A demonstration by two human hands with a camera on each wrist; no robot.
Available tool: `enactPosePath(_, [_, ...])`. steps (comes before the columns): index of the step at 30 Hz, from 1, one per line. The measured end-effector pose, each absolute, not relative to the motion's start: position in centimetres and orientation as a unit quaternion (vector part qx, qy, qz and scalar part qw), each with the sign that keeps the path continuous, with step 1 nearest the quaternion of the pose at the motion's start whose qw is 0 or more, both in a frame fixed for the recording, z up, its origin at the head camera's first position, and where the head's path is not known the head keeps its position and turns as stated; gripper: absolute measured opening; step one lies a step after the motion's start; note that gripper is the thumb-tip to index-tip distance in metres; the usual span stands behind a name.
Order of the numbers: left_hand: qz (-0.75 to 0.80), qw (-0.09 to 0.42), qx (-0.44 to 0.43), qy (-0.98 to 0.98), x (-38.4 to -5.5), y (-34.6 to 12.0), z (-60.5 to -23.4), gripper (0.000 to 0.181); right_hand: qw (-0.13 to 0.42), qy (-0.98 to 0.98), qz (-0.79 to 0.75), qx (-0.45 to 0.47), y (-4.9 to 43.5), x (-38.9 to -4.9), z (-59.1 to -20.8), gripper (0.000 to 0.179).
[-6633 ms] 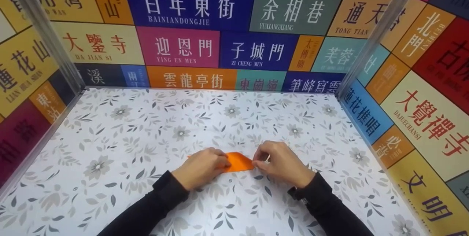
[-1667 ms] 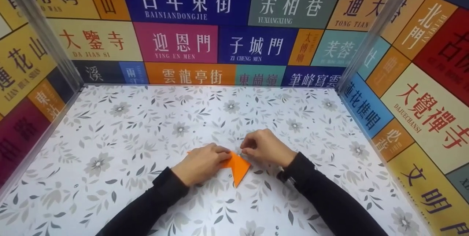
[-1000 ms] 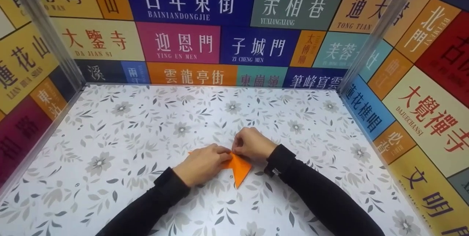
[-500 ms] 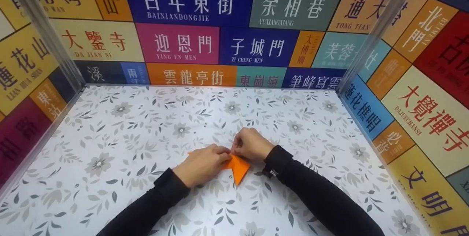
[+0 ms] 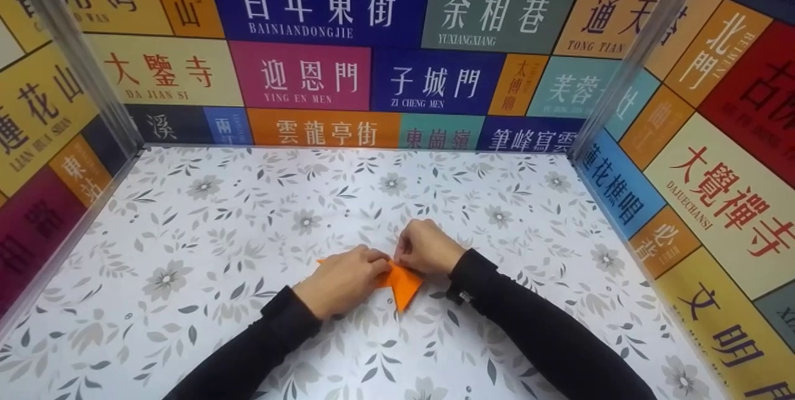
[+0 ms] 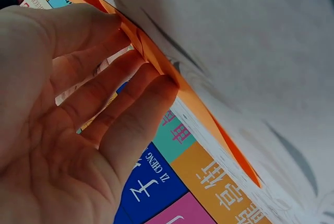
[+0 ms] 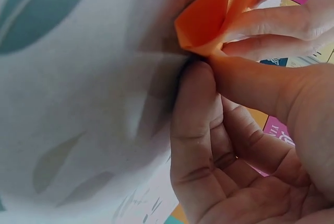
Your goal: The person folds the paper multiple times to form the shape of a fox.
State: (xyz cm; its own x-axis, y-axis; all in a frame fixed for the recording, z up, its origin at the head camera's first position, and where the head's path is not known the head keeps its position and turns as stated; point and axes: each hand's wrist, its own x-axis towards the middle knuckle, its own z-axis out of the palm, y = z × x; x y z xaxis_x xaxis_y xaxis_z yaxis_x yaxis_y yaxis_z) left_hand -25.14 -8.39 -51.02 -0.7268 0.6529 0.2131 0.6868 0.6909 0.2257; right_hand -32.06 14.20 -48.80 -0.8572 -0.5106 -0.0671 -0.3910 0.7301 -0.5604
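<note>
A folded piece of orange paper (image 5: 407,287) lies on the floral tabletop in front of me, one pointed flap angled toward my body. My left hand (image 5: 345,279) rests over its left part and covers much of it; in the left wrist view the fingertips press along the paper (image 6: 202,111), the fingers only slightly bent. At the top of the flap my right hand (image 5: 431,248) pinches the paper's edge between thumb and index finger. Up close in the right wrist view, the paper (image 7: 203,18) stands slightly raised in a fold just above those fingertips.
White tabletop (image 5: 248,213) with grey flowers and leaves stretches around both hands. Upright panels with coloured name blocks, such as a blue panel (image 5: 323,27), enclose the back and sides. Clear corner strips (image 5: 633,71) run where the panels meet.
Since the earliest frame, the paper's right end has been folded down into a point toward me. My right hand has moved left to its top edge; the last half second shows hardly any movement.
</note>
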Motion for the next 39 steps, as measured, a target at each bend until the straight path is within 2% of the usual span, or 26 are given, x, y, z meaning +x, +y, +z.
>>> enactPosePath(8, [-0.137, 0.070, -0.373, -0.915, -25.0, -8.2, -51.0, 0.022, 0.084, 0.928, -0.250, -0.263, 14.7, -31.2, -48.8, 0.010])
enactPosePath(25, [-0.135, 0.074, -0.364, -0.918, -24.7, -8.3, -50.9, 0.023, 0.100, 0.933, -0.258, -0.232, 16.8, -29.0, -49.0, 0.011])
enactPosePath(39, [-0.140, 0.050, -0.355, -0.923, -24.9, -8.1, -50.8, 0.025, 0.074, 0.933, -0.266, -0.232, 18.9, -27.6, -49.4, 0.015])
